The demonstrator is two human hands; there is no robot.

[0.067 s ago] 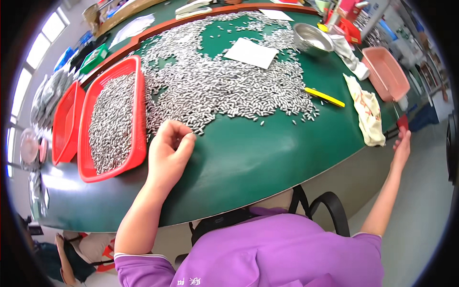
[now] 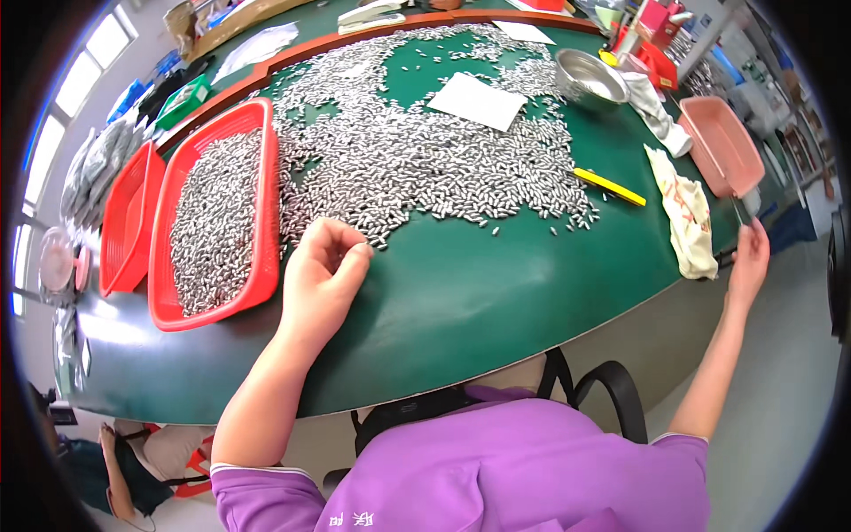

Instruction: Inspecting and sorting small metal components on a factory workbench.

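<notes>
My left hand hovers at the near edge of a wide spread of small silver metal pieces. Its thumb and index finger are pinched together; anything between them is too small to make out. To its left, a red plastic basket holds a heap of the same pieces. Far to the right, my right hand is at the table's edge, its fingers closed around the lower end of a thin metal rod-like tool. The tool's handle is hidden by the fingers. A pink plastic tub lies just beyond it.
A second red basket stands farther left. A white paper lies on the pieces, with a metal bowl behind. A yellow knife-like tool and a cream glove rest on the green table. A chair is beside me.
My right hand has moved up slightly onto the thin tool, and the red part seen above its fingers is now covered. My left hand stays pinched in place; the view has shifted slightly.
</notes>
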